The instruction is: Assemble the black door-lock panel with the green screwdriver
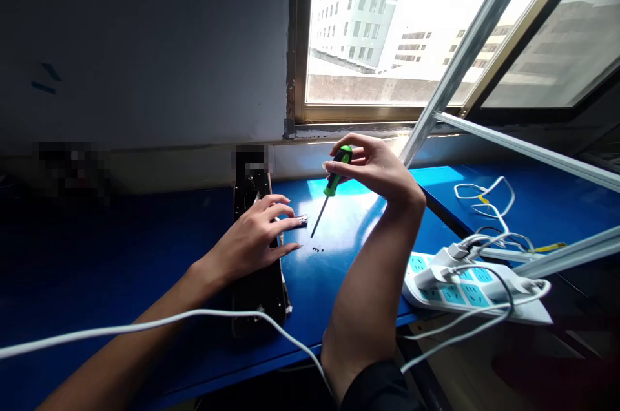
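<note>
Dark sleeve [378, 391] at bottom of view, on the right forearm; white cable [145, 324] runs across the left forearm. Right hand [368, 168] closed around a screwdriver [334, 181] with a green and black handle, raised above the blue bench [310, 288], thin shaft angled down. Tip is close to the bench surface, can't tell if touching. Left hand [252, 240] not gripping, fingers spread and lying over a dark flat device [256, 301] on the bench, possibly a phone, top end blurred. Left fingertips [290, 223] are just beside a small silver piece [303, 221], exact part too small to tell. Tiny black screws [316, 249] lie on bare bench, just right of the left hand, below the screwdriver tip. Further right, power strip [450, 295] with blue sockets and plugged-in white cords sits at the bench edge. Metal window frame [353, 112] behind the bench, buildings visible through the glass.
</note>
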Motion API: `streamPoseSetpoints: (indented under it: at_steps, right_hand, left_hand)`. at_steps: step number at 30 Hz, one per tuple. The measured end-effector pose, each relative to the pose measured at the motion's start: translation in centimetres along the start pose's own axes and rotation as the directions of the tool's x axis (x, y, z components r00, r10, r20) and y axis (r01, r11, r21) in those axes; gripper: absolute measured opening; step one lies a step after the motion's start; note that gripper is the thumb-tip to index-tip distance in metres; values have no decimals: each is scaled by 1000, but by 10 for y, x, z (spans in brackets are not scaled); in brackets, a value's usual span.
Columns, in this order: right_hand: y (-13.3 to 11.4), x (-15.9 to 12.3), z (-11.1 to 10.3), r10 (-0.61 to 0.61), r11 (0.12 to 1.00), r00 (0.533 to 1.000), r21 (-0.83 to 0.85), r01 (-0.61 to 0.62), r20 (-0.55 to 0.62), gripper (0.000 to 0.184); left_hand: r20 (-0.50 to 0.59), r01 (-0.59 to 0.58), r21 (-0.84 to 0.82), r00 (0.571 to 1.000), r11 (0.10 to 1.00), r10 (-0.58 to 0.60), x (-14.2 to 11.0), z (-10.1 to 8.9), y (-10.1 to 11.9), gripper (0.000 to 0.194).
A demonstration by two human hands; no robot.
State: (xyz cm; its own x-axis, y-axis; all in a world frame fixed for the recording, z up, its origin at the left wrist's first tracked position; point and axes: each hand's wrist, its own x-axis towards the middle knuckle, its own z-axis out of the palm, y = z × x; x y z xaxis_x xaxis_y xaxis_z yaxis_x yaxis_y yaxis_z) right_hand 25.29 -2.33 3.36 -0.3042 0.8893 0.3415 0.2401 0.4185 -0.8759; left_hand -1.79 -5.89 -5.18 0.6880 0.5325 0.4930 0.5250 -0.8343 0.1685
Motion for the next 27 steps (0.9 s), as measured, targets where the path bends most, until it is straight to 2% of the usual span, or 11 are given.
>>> streamPoseSetpoints:
  at_steps: [3, 6, 9, 15, 27]
  right_hand:
    - [-16, 6, 14, -79, 996, 997, 30, 78, 20, 47]
    - [-30, 13, 29, -168, 985, 984, 53, 165, 56, 47]
    - [-40, 20, 42, -244, 969, 966, 48, 241, 79, 42]
    - [-47, 26, 57, -278, 961, 956, 11, 278, 91, 40]
    - [-40, 29, 59, -354, 935, 929, 74, 348, 105, 34]
  left_hand:
    - [-118, 9, -47, 993, 999, -14, -27, -11, -9, 37]
    - [-229, 61, -41, 971, 997, -69, -51, -12, -16, 32]
    - [-287, 110, -27, 951, 994, -113, -65, -11, -19, 27]
    - [-328, 120, -62, 935, 991, -134, -69, -12, -17, 18]
    - [-406, 90, -213, 897, 973, -172, -64, -4, -14, 11]
